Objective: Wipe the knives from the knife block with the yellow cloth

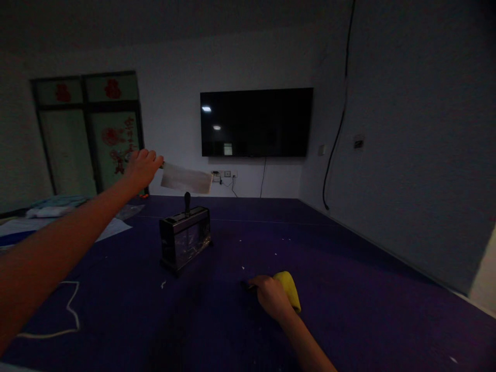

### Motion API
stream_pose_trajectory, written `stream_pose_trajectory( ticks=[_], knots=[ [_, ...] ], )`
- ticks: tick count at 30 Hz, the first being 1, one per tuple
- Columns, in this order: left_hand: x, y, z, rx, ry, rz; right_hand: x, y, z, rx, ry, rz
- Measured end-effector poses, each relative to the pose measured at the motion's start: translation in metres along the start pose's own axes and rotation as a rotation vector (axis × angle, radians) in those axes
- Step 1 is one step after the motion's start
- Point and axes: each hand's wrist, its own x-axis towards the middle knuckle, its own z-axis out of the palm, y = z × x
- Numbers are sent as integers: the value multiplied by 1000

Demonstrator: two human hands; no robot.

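My left hand (144, 166) is raised at the left, fingers closed round the end of a cleaver whose broad pale blade (186, 179) points to the right. The grip is mostly hidden in my fist. Below the blade, a black knife block (186, 238) with clear sides stands upright on the purple surface, one dark handle (187, 202) sticking up from its top. Low in the middle, my right hand (271, 294) is closed, with a yellow cloth (290, 290) bunched against its far side. A small dark object (245, 285) shows at its fingertips, too dim to name.
White scraps (243, 267) dot the purple tabletop (349, 289). A pale cord (68, 309) lies at the left front, with papers and folded cloth (54, 211) behind. A television (256, 123) hangs on the back wall, and a black cable (336, 150) runs down the right wall.
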Motion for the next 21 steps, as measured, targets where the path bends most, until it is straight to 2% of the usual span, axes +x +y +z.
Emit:
stream_pose_trajectory(
  ticks=[4,11,15,21],
  knots=[
    [-6,-7,6,53,-12,159,-1,1,1,-6,3,5],
    [-6,-2,18,83,51,356,-2,0,0,-2,2,8],
    [-3,4,19,22,54,377,-1,1,0,-4,-3,13],
    [4,11,15,-161,-37,316,-1,-1,-3,5,4,28]
  ],
)
